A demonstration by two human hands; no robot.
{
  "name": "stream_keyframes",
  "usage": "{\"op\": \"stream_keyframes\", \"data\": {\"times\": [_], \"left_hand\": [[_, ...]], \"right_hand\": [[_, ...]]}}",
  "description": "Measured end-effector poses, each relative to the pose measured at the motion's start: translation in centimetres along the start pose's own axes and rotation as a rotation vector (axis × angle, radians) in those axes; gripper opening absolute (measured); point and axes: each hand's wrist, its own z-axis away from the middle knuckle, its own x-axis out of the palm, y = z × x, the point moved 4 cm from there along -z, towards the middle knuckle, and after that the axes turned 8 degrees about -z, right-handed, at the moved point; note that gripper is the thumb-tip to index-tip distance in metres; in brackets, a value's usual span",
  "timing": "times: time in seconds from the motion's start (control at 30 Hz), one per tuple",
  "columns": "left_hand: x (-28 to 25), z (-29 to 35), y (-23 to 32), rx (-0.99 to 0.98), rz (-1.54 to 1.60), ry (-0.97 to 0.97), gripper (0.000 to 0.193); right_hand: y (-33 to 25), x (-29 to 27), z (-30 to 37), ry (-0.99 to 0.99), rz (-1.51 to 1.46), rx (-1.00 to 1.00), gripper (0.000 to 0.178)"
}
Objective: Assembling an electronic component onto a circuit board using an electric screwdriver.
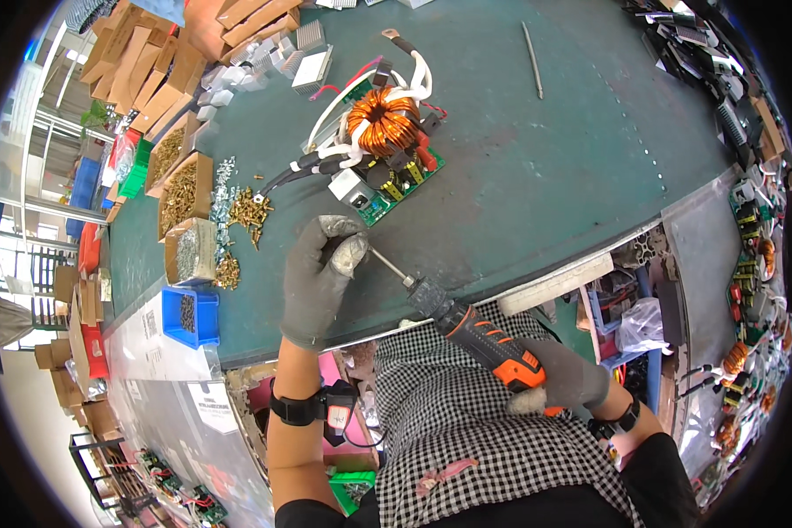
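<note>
Right hand (565, 377), gloved, grips orange-black electric screwdriver (475, 330); left hand (326, 268) closed around its bit tip. Green circuit board (380, 158) with copper coil lies on table (537, 167) just beyond left hand.

My gloved left hand (324, 277) pinches the bit of the orange electric screwdriver (475, 330) gripped by my right hand (565, 377), near the circuit board (380, 154).
</note>
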Motion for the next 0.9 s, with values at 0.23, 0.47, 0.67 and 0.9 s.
{"op": "stream_keyframes", "data": {"times": [0.23,0.47,0.67,0.9], "left_hand": [[0.7,-0.5,0.4,0.085,-0.086,0.072,0.021],[-0.2,-0.9,2.1,0.328,-0.561,0.401,0.032],[0.3,-1.5,1.4,0.195,-0.759,0.323,0.061],[0.9,-2.4,0.3,0.003,-0.858,0.291,0.07]], "right_hand": [[0.8,0.0,-0.7,0.071,-0.014,-0.117,0.067],[0.5,0.0,-1.9,0.037,-0.197,0.04,0.055],[0.6,0.3,-2.8,-0.001,-0.37,0.028,0.05],[-0.2,0.5,-3.0,-0.021,-0.569,-0.017,0.05]]}}
